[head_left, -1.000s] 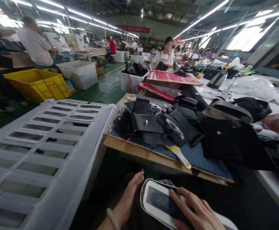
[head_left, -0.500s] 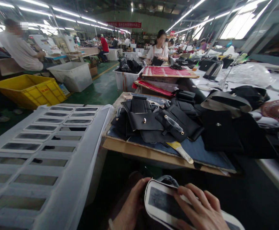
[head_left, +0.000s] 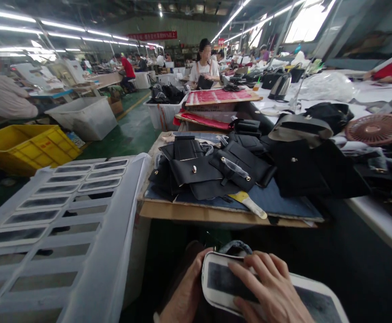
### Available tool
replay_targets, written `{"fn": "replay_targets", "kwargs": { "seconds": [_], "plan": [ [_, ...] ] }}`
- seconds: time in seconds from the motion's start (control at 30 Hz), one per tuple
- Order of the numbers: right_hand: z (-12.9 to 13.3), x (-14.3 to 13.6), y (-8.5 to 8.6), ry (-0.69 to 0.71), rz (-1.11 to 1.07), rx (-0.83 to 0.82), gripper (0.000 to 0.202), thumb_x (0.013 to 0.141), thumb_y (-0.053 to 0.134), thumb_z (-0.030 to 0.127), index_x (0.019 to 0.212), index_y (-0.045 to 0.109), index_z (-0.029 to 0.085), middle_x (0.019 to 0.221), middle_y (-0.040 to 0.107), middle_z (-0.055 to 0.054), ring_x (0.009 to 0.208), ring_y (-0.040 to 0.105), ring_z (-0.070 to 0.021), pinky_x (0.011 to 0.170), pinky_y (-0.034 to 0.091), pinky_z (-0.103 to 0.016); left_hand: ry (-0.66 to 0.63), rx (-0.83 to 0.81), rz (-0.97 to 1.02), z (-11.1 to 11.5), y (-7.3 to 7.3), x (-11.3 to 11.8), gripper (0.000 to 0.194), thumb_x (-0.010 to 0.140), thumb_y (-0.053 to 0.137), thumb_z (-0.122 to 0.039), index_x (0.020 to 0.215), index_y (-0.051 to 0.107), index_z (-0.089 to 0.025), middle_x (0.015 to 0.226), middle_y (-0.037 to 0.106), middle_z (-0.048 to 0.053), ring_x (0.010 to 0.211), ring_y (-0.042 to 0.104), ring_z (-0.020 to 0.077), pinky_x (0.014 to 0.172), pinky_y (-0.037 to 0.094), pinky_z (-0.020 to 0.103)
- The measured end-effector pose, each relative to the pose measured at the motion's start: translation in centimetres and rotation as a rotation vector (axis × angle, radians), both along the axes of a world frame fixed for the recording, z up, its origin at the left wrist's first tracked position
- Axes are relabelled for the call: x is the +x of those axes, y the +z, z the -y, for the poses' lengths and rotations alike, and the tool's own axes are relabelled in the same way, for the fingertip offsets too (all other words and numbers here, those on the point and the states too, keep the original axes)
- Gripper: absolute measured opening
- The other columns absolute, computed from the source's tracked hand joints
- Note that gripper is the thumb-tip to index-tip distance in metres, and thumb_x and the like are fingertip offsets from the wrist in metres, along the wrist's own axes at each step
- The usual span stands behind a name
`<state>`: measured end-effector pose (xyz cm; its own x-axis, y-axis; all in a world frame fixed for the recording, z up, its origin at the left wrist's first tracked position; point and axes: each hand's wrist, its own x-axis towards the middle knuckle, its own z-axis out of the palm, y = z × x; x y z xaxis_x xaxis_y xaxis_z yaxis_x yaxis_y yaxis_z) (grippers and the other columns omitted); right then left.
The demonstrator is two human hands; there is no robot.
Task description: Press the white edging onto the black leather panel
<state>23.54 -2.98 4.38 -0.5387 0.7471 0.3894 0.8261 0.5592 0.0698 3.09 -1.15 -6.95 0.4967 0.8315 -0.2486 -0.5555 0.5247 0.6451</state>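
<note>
L hand (head_left: 185,294) grips white template (head_left: 227,282) edge | R hand (head_left: 270,291) fingers flat on top | board edge (head_left: 216,214) ahead

- Left hand (head_left: 187,291) sits low at the bottom edge, palm turned inward, thumb raised and curled toward the right hand.
- Right hand (head_left: 271,291) lies palm down, fingers (head_left: 249,278) spread flat and pointing left.
</note>
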Motion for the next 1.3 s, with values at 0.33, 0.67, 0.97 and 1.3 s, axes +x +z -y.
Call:
{"fn": "replay_targets", "kwargs": {
  "seconds": [0.33,0.67,0.97,1.3],
  "plan": [
    [0.1,-1.2,-1.3,-0.049,-0.084,0.06,0.032,0.068,0.077,0.037,0.095,0.066,0.024,0.109,0.069,-0.003,0.114,0.048,-0.0299,0.093,0.029,-0.042,-0.105,-0.086,0.134,-0.4,0.7,-0.2,0.067,0.085,0.067,-0.065,0.137,0.058,-0.023,0.142,0.051,0.012,0.141,0.034,0.035,0.121,0.02,0.047],
    [0.3,-1.9,-3.1,-0.152,-0.143,-0.208,0.053,0.076,0.071,0.044,0.125,0.059,0.029,0.15,0.047,0.0,0.131,0.048,-0.037,0.095,0.042,-0.052,-0.152,-0.073,0.248,-0.7,-0.3,-0.3,0.065,0.091,0.062,-0.062,0.143,0.051,-0.025,0.151,0.042,0.011,0.145,0.027,0.0325,0.123,0.012,0.045],
    [-0.6,-2.2,-1.3,-0.203,-0.25,-0.851,0.058,0.082,0.06,0.028,0.137,0.05,0.043,0.16,0.014,0.003,0.147,0.004,-0.0401,0.113,0.02,-0.076,-0.132,-0.099,0.162,-0.3,0.2,-0.7,0.076,0.087,0.066,-0.065,0.146,0.047,-0.021,0.15,0.042,0.013,0.145,0.024,0.0355,0.123,0.01,0.048],
    [-0.5,-2.2,-1.7,-0.196,-0.304,-0.88,0.06,0.078,0.06,0.024,0.133,0.053,0.045,0.161,0.016,0.007,0.149,0.004,-0.0373,0.115,0.016,-0.074,-0.232,-0.13,0.248,-0.8,1.1,-1.0,0.056,0.092,0.063,-0.058,0.14,0.053,-0.031,0.151,0.042,0.007,0.146,0.024,0.031,0.123,0.011,0.046]
  ]
}}
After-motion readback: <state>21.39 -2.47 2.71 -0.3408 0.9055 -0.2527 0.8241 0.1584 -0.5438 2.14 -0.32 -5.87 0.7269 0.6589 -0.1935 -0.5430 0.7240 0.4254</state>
